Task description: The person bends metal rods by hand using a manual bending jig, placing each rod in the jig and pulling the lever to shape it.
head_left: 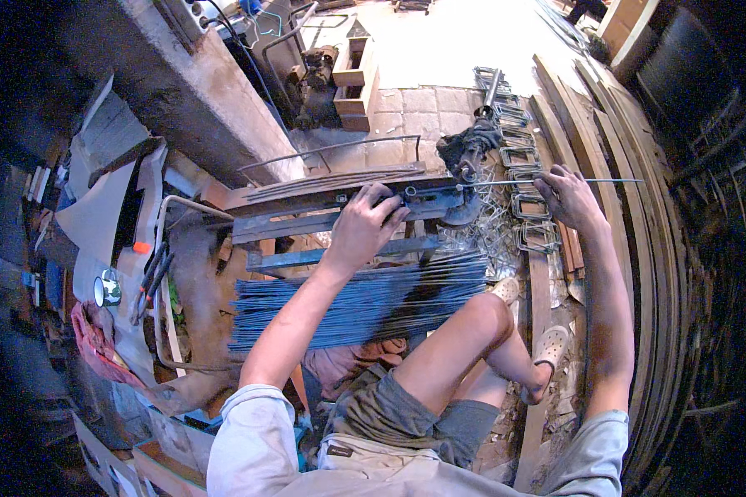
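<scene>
A thin metal rod (613, 180) runs sideways through my right hand (569, 197), whose fingers pinch it. Its left stretch meets the bending tool (471, 157) at the end of the bench, where a dark cloth wraps the joint and a lever handle (492, 89) points away from me. My left hand (363, 222) rests on the long metal bench (294, 217) with curled fingers; what they grip, if anything, is hidden. Small pegs stand on the bench beside those fingers. Below it lies a thick bundle of straight blue-grey rods (356, 306).
Bent rectangular wire frames (529, 207) form a row beyond the tool, with scattered metal offcuts (493, 224) beside them. Long wooden planks (613, 157) line the right side. Pliers (151, 277) and an enamel mug (106, 288) are at left. A wooden box (354, 99) stands farther back.
</scene>
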The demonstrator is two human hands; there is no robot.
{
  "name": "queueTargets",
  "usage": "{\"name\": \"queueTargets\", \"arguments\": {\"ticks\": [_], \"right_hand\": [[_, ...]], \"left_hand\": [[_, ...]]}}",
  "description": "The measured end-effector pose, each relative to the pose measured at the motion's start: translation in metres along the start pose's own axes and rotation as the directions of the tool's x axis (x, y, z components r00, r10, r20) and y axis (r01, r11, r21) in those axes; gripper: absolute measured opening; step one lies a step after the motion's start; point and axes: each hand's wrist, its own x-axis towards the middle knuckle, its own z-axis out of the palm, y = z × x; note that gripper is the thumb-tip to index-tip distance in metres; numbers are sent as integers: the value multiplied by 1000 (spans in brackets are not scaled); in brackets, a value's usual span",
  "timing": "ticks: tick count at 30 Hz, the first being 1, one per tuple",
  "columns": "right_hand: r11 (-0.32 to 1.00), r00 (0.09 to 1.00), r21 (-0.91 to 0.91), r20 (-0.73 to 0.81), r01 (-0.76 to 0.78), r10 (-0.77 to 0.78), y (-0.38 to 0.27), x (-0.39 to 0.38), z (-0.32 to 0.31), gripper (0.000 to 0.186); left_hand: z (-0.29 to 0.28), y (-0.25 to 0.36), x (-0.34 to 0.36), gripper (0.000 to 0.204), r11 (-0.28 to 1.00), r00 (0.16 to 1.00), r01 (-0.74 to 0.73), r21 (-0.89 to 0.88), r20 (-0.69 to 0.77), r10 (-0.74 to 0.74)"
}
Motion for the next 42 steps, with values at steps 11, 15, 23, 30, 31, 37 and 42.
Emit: {"name": "queueTargets", "arguments": {"ticks": [11, 15, 23, 30, 31, 37, 42], "right_hand": [[999, 993, -40, -114, 24, -28, -3, -9, 15, 26], [997, 997, 44, 29, -69, 68, 3, 2, 14, 30], [973, 981, -130, -61, -190, 184, -13, 111, 32, 42], [914, 980, -398, 198, 85, -5, -19, 155, 42, 34], [930, 957, -366, 279, 32, 77, -26, 158, 30, 32], [932, 984, -327, 129, 157, -121, 9, 151, 61, 30], [943, 979, -301, -98, 141, -177, 36, 142, 83, 44]], "left_hand": [[-3, 1, -2, 21, 999, 997, 53, -6, 62, -52], [-2, 1, -5, 28, 997, 996, 51, 56, 73, -55], [-1, -4, -8, 36, 995, 993, 39, 96, 107, -49], [4, -4, -1, 35, 991, 997, -6, 134, 76, -4], [3, -8, -5, 35, 988, 997, -5, 156, 72, -7], [6, -2, -5, 36, 984, 997, -19, 176, 76, 6], [9, 3, 2, 36, 984, 996, -45, 174, 84, 31]]}}
